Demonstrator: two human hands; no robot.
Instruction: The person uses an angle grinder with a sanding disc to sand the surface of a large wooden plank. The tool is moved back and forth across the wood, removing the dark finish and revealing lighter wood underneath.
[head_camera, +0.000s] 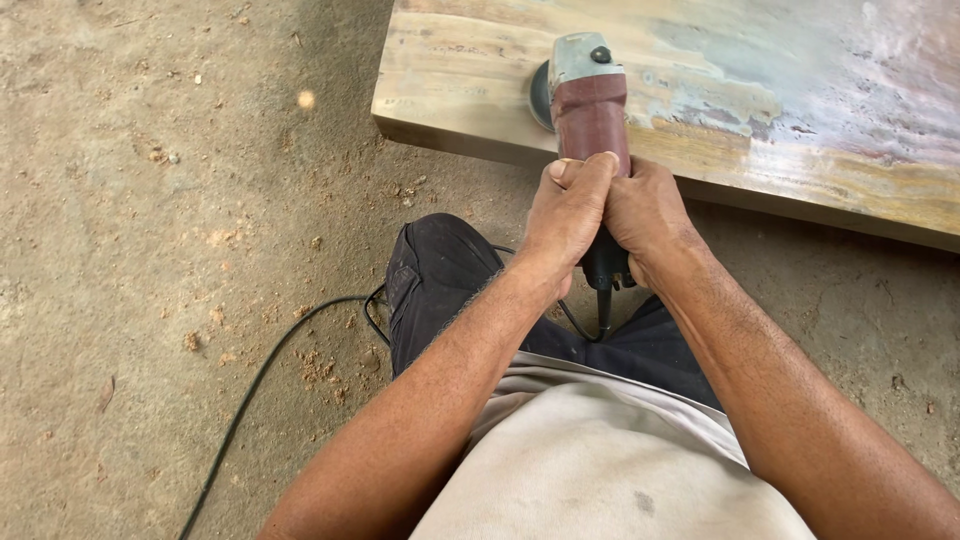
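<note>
Packed dirt floor (150, 250), strewn with wood chips and sawdust; thick wooden slab (800, 130) lies low across the top right, its face stained grey, blue-green and ochre, near corner pointing toward the person. Angle grinder (588, 100) sits at that corner, touching the slab's top face; grey gear head forward, maroon body behind it, dark disc (540, 95) showing at its left side, over the slab near the edge. Left hand (565, 215) and right hand (645, 215) both wrapped tight round the rear of the grinder body, side by side and touching, thumbs on top; grip of each is closed on the tool, full-hand hold. Black power cord (270, 370) leaves the tail of the grinder below the hands, loops past the person's dark trouser knee (440, 270), runs off over the floor to the lower left. Pale shirt (600, 470) fills the bottom centre.
</note>
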